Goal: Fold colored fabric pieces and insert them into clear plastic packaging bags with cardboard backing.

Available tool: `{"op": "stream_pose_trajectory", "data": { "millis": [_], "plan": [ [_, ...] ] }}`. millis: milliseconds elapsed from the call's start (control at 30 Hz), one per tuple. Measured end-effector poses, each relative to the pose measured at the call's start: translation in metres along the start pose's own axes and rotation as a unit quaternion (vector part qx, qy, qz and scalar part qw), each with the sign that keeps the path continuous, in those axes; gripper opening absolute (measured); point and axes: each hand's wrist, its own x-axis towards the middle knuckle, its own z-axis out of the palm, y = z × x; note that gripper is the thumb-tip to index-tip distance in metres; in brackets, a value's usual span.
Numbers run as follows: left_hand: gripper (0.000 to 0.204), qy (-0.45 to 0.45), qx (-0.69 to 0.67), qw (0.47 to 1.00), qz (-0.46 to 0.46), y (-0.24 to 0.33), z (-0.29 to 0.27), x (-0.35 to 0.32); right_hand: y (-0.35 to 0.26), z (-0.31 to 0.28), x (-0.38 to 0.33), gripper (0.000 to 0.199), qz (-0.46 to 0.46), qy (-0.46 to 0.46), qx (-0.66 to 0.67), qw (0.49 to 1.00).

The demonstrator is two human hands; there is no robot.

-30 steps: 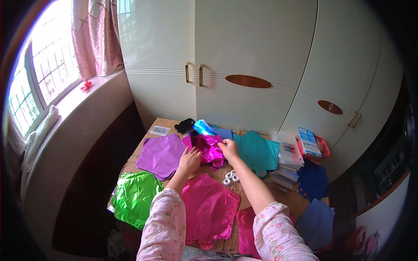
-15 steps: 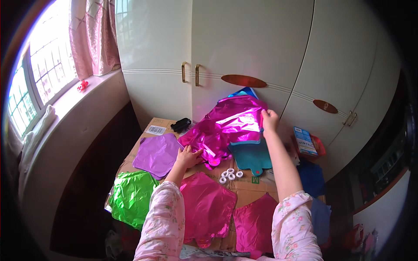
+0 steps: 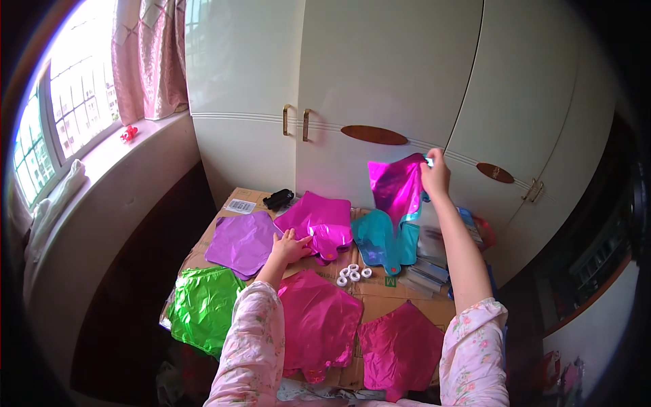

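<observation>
My right hand [image 3: 436, 176] is closed on the upper corner of a shiny magenta foil balloon [image 3: 393, 186], uninflated, lifted at the back of the cardboard. Beneath it lies a teal foil balloon [image 3: 383, 237], partly raised or creased; whether my hand also grips teal foil I cannot tell. My left hand [image 3: 291, 248] is open with fingers spread, resting against the lower left edge of a flat magenta foil balloon [image 3: 316, 222]. To its left lies a purple foil balloon [image 3: 239, 239]. Nearer me are a dark pink foil balloon [image 3: 319, 322] and a crimson one [image 3: 401, 346].
A bright green foil balloon [image 3: 203, 306] lies at the left edge of the cardboard [image 3: 366, 305]. Several small white ribbon rolls [image 3: 354, 275] sit mid-table. A black item [image 3: 278, 198] is at the back left. Clear plastic packets [image 3: 427, 275] lie right. Cabinet doors [image 3: 386, 81] stand behind.
My right hand has moved up and right, pulling magenta foil away from the flat magenta balloon under my left hand. More teal foil is exposed. The left hand stays nearly in place.
</observation>
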Motion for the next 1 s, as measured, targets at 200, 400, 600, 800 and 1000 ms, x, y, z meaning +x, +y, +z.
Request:
{"op": "stream_pose_trajectory", "data": {
  "millis": [200,400,600,800,1000],
  "plan": [
    [0.065,0.07,-0.036,0.997,-0.005,-0.035,-0.013,-0.03,-0.077,0.039,-0.02,0.012,-0.138,-0.177,-0.051,0.973],
    [0.05,0.072,-0.03,0.996,-0.033,-0.09,-0.04,-0.096,-0.156,0.098,-0.032,0.012,-0.211,-0.147,0.016,0.966],
    [0.049,0.08,-0.049,0.992,-0.083,-0.138,-0.033,-0.151,-0.217,0.154,-0.122,0.009,-0.538,-0.04,-0.015,0.842],
    [0.051,0.038,-0.014,0.996,-0.08,-0.139,-0.018,-0.156,-0.159,0.223,-0.281,0.009,-0.569,-0.229,-0.016,0.79],
    [0.051,0.05,-0.039,0.995,-0.077,-0.148,-0.012,-0.16,-0.18,0.222,-0.305,0.008,-0.581,-0.281,0.056,0.761]
  ]
}}
